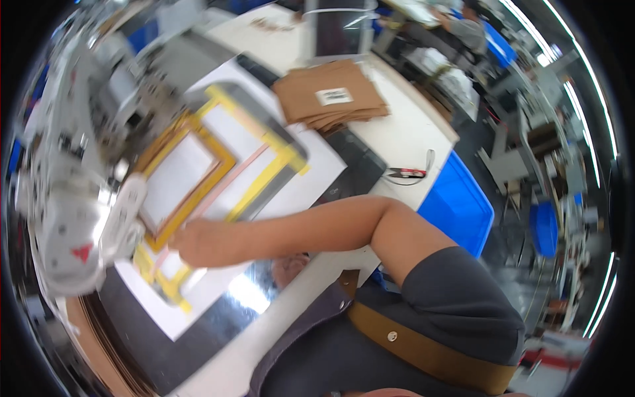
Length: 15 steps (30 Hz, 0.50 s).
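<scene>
My right hand reaches across from the right, at the near corner of an amber-yellow rectangular frame with a white middle. Its fingers are blurred and turned away, so their grip is unclear. Frame and hand are over a flat template with yellow taped edges and a pinkish strip across it. Beneath the template is a large white sheet. A pale industrial sewing machine stands close to the hand's left. My left hand is not in view.
Behind the template lies a stack of brown pieces with a white label. Red-handled thread snips rest on the white table near its right edge, above a blue bin. Farther back, another person sits among workbenches.
</scene>
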Motion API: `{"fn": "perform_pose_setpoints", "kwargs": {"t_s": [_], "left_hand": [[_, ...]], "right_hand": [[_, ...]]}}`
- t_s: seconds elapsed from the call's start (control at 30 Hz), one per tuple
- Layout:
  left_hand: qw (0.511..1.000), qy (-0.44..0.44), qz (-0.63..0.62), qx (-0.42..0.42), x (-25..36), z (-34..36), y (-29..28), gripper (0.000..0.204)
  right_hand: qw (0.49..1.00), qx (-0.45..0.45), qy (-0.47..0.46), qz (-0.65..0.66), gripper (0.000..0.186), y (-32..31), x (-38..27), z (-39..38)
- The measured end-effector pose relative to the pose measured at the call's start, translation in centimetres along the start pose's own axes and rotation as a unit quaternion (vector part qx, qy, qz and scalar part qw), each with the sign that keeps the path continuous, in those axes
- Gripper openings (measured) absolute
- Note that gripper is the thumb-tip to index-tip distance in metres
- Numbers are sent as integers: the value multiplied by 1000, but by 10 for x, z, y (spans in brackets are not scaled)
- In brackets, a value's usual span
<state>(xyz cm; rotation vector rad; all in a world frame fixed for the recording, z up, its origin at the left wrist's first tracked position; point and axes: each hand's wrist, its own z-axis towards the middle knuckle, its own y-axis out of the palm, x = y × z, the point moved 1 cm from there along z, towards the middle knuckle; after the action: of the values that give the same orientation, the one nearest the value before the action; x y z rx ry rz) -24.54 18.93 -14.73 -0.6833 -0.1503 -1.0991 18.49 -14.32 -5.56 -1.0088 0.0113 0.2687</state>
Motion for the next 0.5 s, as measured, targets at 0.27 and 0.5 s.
{"fn": "perform_pose_setpoints", "kwargs": {"t_s": [0.27,0.5], "left_hand": [[987,107,118,6,256,50,-66,22],[915,100,-150,-362,351,48,61,47]], "right_hand": [[1000,-12,-3,-28,9,-22,23,-2],[998,30,-9,63,10,-26,22,7]]}}
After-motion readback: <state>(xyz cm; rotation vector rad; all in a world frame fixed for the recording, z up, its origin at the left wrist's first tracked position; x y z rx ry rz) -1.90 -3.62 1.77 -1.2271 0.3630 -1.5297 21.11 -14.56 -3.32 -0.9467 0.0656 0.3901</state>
